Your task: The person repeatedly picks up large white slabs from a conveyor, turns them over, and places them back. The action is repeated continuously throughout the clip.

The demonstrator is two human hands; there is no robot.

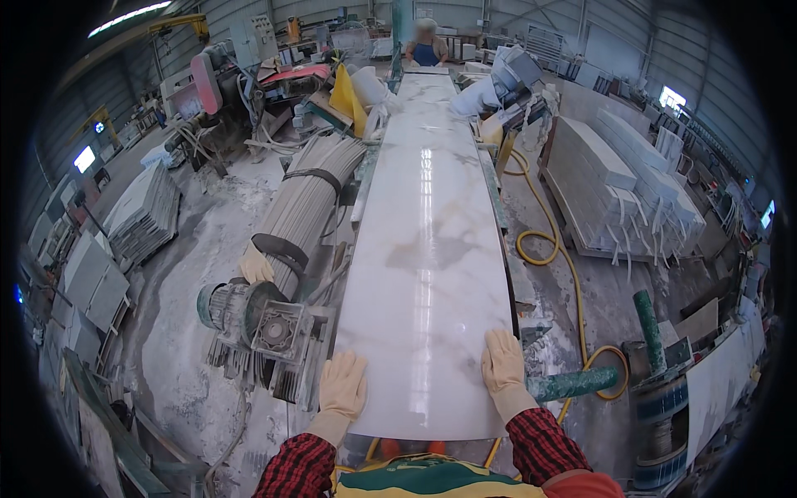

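A long, polished white stone slab (390, 332) with grey-beige veining stretches away from me. My left hand (342, 388), in a cream glove, lies on its near left edge with the fingers stretched forward. On the near right edge rests my right hand (504, 369), gloved alike, its fingers also extended and flat. Both thumbs are hard to make out. Beneath the slab is a green-framed machine bed, mostly hidden. Light from above reflects in a bright streak down the slab's middle.
An electric motor (237, 305) and a strapped bundle of thin strips (311, 195) stand left, with a loose glove (256, 264) by the motor. At right are a yellow hose (573, 286), a green pipe (573, 384) and stacked stone blocks (585, 183). A person (427, 46) stands beyond the far end.
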